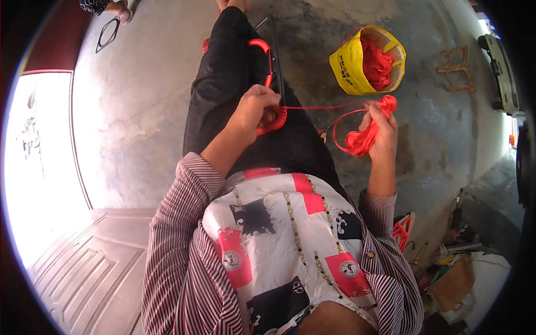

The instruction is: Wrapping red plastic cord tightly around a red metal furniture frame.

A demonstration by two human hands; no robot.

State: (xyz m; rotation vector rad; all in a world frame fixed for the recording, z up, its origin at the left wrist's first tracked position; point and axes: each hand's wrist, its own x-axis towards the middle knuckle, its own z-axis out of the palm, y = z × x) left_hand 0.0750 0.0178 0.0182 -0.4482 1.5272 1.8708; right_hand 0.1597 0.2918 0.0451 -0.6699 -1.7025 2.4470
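Item: one black frame (278, 61), the landmark, lying over my dark trousers (220, 84). Ridged red wrapping (283, 116) covers its near end; a smooth red section (261, 43) shows toward its far end.

Item: my left hand (259, 105), at the frame's near end. Fingers closed, pinching the frame beside the wrapping; whether they pin the strand as well, I cannot tell.

Item: one red strand (318, 107), drawn nearly straight from the frame's near end rightward to my other hand.

Item: my right hand (383, 131), well to the right of the frame. Fingers folded around a bundle of red strip (360, 140), which bulges out above and below my grip; one loose loop hangs on the side toward the frame.

Item: one yellow bag (346, 70), right of the frame, on the concrete floor (312, 61), red strip (377, 64) heaped inside.

Item: one wooden stool (458, 70), farther right of the frame, past the bag.
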